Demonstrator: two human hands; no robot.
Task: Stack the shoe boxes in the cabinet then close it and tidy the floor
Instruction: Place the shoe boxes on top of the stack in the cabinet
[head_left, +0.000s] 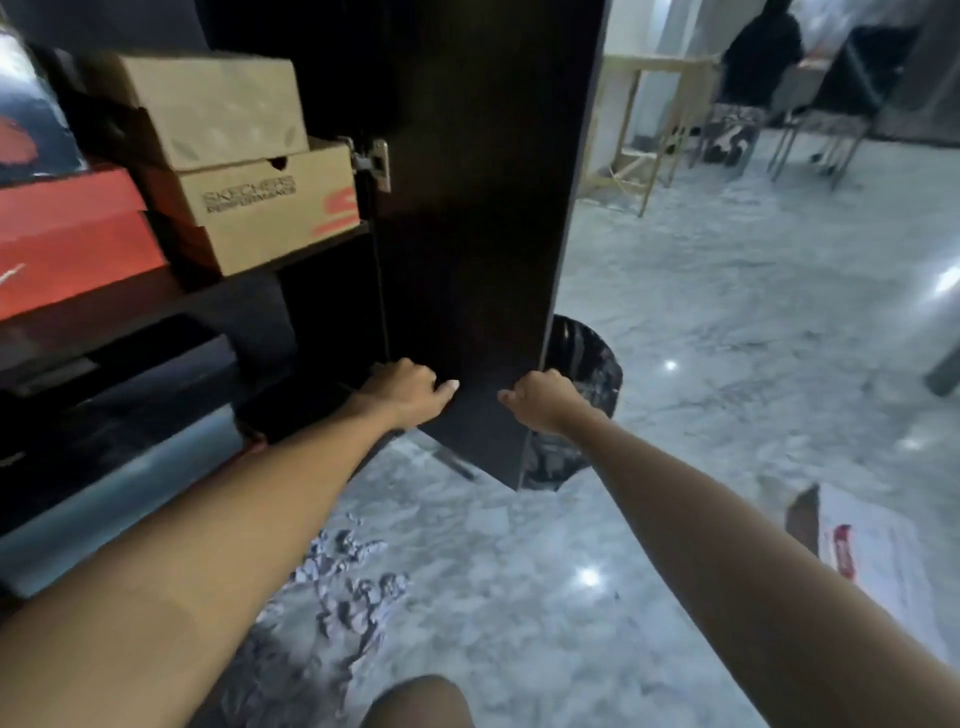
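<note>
The dark cabinet door (467, 234) stands open, swung out toward me. My left hand (402, 387) presses on its inner face near the hinge side, low down. My right hand (545, 400) is curled around the door's outer edge at the same height. Inside the cabinet, a plain cardboard shoe box (208, 104) sits on a Skechers box (270, 202) on a shelf. Red shoe boxes (67, 234) are stacked to their left. Dark boxes lie on the lower shelf (130, 364).
A black waste bin (587, 374) stands just behind the door's edge. Crumpled grey paper (348, 582) lies on the marble floor near my knee. A white bag with red print (872, 556) lies at the right. A person sits at a table far back right.
</note>
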